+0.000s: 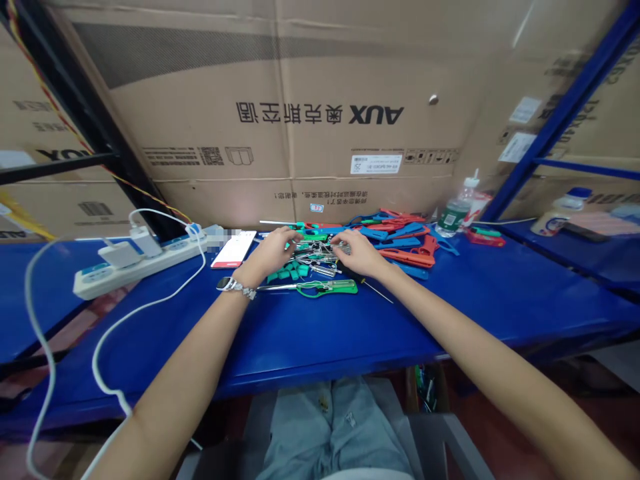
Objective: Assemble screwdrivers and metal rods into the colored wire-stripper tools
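My left hand (277,252) is over the left side of a pile of small metal parts (316,252), its fingers curled together. Across from it, my right hand (357,253) has thumb and fingertips drawn together at the pile's right side. Whatever either hand pinches is too small to make out. Small green plastic pieces (290,272) lie below my left hand. In front of the pile rests a green open half-shell with a long metal tube and a wire (327,287), looking like a long-nosed lighter. A thin screwdriver (377,291) lies under my right wrist.
Red and blue plastic shells (407,240) are heaped behind my right hand. A phone (234,249) and a white power strip (145,265) with cables lie left. A clear bottle (456,210) stands right. Cardboard (310,73) walls the back of the blue table (320,340).
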`<state>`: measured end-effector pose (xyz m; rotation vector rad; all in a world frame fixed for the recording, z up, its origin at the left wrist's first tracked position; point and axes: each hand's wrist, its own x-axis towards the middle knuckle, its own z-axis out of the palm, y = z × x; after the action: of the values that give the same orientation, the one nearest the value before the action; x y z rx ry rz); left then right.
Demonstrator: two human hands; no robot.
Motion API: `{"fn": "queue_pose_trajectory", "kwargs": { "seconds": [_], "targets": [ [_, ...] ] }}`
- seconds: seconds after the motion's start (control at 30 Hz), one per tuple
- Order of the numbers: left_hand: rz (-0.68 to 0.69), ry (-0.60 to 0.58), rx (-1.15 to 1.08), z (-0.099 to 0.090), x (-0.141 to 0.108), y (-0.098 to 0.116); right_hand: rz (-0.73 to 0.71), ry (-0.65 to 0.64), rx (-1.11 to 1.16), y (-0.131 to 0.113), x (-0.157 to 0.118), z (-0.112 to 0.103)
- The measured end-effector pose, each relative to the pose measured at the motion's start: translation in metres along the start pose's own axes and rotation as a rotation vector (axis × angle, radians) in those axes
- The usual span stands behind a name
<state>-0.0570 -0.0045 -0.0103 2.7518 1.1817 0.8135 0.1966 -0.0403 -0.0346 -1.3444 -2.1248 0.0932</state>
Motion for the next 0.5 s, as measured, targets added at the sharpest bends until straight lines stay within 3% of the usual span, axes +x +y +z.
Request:
{"fn": "queue_pose_trajectory", "kwargs": {
  "seconds": [0.17,0.33,0.5],
  "targets": [
    [-0.089,0.007,0.056,0.001,-0.006,-0.02,-0.008,-0.026,-0.091,-0.023,0.044,0.018],
    [-0.127,-0.001,0.067,0.003,-0.006,-0.025,0.165,-0.278,-0.208,-0.033,0.093,0.02],
    [-0.174,0.006,0.107,0.003,-0.009,-0.031,0.222,-0.397,-0.242,-0.029,0.127,0.027]
  ]
}}
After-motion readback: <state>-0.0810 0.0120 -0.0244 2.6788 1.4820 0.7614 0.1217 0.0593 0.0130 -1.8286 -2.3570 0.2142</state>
